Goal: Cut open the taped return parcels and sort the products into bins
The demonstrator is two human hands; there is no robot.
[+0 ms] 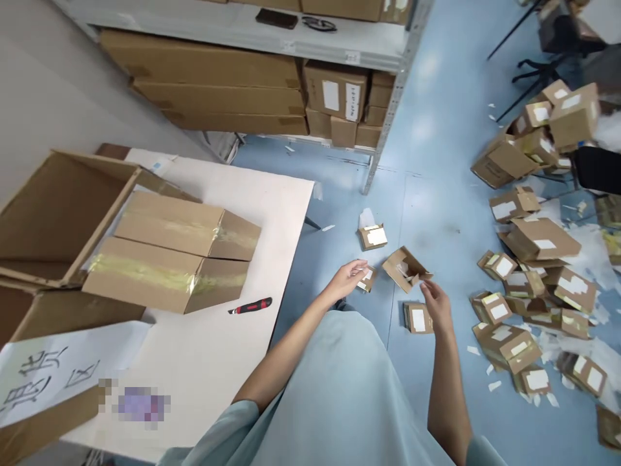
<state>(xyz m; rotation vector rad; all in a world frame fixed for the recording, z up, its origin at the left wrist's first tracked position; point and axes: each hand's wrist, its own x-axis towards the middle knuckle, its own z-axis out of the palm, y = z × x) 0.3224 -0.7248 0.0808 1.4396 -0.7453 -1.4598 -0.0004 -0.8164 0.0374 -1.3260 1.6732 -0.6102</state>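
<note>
My left hand (347,279) reaches out beyond the table edge, fingers stretched and holding nothing. Below it, partly covered, a small cardboard box (369,279) with a white label lies on the floor. An opened cardboard box (400,268), tilted with its flaps up, is beside my right hand (437,301). The right fingertips are closed at the corner of one flap. Two more small boxes with white labels are on the floor, a farther box (373,237) and a nearer box (418,318).
On the white table (281,226) at left lie a red-black utility knife (250,306), two taped cartons (169,223) and a large open carton (63,213). A metal shelf (388,103) with boxes stands ahead. A heap of discarded boxes (543,243) covers the floor at right.
</note>
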